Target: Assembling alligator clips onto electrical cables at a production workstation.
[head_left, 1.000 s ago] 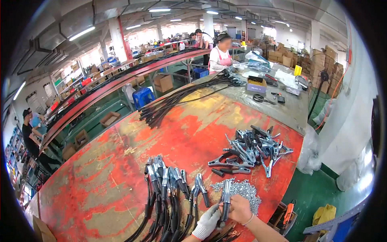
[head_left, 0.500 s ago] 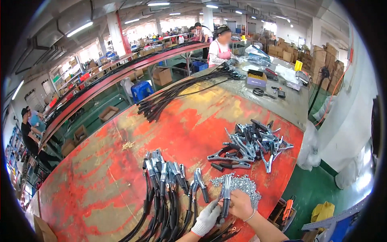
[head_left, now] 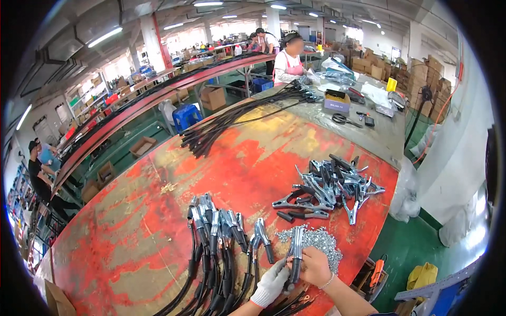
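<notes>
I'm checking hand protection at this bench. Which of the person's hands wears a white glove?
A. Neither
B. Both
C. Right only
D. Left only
D: the left hand is in a white glove, while the right hand is bare; both are on the metal clamp.

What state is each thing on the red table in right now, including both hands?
Left hand: gloved, gripping the clamp's lower handle.
Right hand: bare, on the clamp.
Metal clamp: held upright between both hands.
Clamps with black cables: attached, laid side by side.
Loose clamps: piled, no cables.
Small silver parts: heaped beside the right hand.
Black cable bundle: lying loose across the table.
</notes>
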`<state>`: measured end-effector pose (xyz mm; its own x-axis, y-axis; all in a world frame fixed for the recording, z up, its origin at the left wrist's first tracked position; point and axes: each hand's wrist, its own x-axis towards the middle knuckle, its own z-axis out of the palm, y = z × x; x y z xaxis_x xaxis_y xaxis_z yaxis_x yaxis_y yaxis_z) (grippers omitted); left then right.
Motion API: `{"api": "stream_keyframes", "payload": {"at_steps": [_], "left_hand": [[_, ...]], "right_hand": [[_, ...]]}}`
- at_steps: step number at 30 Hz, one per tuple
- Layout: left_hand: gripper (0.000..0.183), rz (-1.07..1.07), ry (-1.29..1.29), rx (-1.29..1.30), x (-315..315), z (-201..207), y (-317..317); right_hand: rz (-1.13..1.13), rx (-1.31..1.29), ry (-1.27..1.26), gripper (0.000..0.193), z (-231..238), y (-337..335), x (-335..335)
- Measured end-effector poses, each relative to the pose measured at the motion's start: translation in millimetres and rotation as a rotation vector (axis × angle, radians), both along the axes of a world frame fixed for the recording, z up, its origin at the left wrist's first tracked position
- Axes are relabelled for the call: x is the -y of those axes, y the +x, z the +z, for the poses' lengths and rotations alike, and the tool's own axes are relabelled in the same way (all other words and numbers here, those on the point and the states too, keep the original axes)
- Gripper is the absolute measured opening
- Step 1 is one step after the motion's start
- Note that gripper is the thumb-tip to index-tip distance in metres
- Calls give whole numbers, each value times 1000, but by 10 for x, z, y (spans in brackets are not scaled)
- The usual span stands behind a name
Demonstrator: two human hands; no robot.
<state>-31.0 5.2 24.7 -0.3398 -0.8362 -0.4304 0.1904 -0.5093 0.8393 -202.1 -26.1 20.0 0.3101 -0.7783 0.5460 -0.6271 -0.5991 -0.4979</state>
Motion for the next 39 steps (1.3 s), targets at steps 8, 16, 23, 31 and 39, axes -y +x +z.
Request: {"api": "stream_keyframes", "payload": {"at_steps": [8,16,23,31,39], "left_hand": [[36,13,-93,105,-15,43,-11],[35,30,3,55,-30,20,-16],[38,-31,-55,89,-25,10,19],[38,-7,-50,70,-16,54,0],[38,-19,-33,74,-22,1,-3]], "right_hand": [[-39,-16,-25,19,18,31,3],[-12,-11,-108,20,-23,-47,-60],[31,-53,-124,19,40,-45,-63],[44,-29,-151,19,-76,-87,-13],[18,-41,-160,17,-38,-110,-49]]}}
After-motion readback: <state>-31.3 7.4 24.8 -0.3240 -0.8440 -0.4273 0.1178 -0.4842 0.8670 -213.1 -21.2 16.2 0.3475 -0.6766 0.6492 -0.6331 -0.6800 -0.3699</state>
